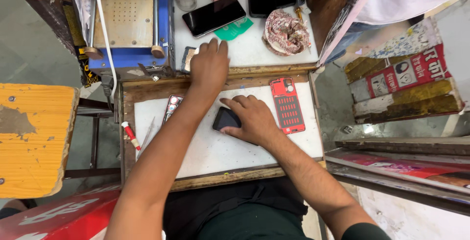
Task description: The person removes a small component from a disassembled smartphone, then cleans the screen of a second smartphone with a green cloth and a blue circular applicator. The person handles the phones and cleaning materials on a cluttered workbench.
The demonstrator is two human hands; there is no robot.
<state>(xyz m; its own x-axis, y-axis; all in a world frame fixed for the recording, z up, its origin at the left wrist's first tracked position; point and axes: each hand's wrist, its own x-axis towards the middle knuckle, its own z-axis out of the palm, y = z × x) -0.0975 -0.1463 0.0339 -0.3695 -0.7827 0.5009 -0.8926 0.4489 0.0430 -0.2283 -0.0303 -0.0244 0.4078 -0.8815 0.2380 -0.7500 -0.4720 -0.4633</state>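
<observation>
- we see a dark phone [226, 119] lying flat on the white work mat [215, 147], pinned under our right hand [252, 120]; only its left end shows past the fingers.
- our right hand lies palm down on that phone with the fingers loosely spread, pressing rather than gripping.
- just right of that hand lies a red phone frame [287, 105], flat on the same mat, its camera end pointing away from us; it is close to the knuckles but not touching.
- our left hand [209, 64] reaches further away from us, up over the wooden ledge [264, 69] onto the white upper shelf [249, 49], palm down, fingers together and flat; we cannot tell whether anything is under it.
- touching the left edge of that hand is a small dark square part [188, 59].
- just beyond its fingertips lie a green card [234, 29] and a black phone [213, 15], screen up and angled.
- to the right of that hand, well apart, sits a crumpled patterned cloth [286, 33].
- to its left stands a blue machine with a perforated tan plate [128, 22].
- below the left forearm, another phone part with a red camera end [172, 106] lies on the mat, partly hidden by the arm.
- further left on the mat's edge lie a red and white pen-like tool [130, 136] and thin metal tweezers [146, 135].
- far left of both hands stands a worn yellow wooden stool [34, 139].
</observation>
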